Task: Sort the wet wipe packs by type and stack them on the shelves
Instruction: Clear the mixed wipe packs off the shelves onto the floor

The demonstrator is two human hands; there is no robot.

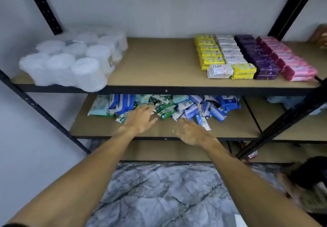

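head view looks down on a black metal rack point(276, 126) with tan boards, standing against a pale wall over a grey marbled floor point(159, 191). its upper shelf point(155, 62) carries at the left end a clear-wrapped bundle of white round containers point(70, 58) that juts a little over the front edge. at the right end are neat rows of soap bars point(256, 57) in yellow, white, purple and pink, with one white and one yellow bar set crosswise at the front. the lower shelf point(235, 126) holds the wet wipe packs point(178, 106), all in one loose mixed heap toward the back: pale teal packs at the left, blue-and-white ones through the middle and right, small green ones among them. two bare arms reach in from below. the left hand point(139, 118) lies palm down with straight fingers, its tips touching the green packs at the front of the heap. the right hand point(192, 133) is spread, fingers apart, holding nothing, just in front of the blue packs; whether it touches them i cannot tell.
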